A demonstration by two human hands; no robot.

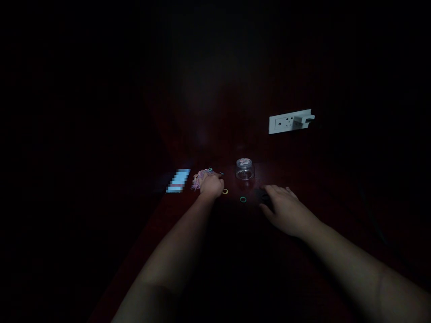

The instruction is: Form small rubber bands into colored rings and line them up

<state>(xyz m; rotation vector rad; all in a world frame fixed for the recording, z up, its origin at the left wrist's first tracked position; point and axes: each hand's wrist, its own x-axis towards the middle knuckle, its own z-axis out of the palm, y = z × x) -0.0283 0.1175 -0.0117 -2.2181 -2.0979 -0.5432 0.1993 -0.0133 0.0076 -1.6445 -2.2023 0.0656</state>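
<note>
A heap of small coloured rubber bands [201, 178] lies under the curled fingers of the left hand [211, 185], loose yellow [225, 191] and green [243, 199] bands just to its right on the dark tabletop [175, 215], a clear jar [244, 169] beyond them, while the right hand [284, 210] rests flat, fingers spread, on a dark object.

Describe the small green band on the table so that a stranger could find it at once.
Start at the white wall socket, then drop to the clear jar on the dark table. Just below the jar, between the two hands, lies the green band. The loose band next to it is yellow.
</note>
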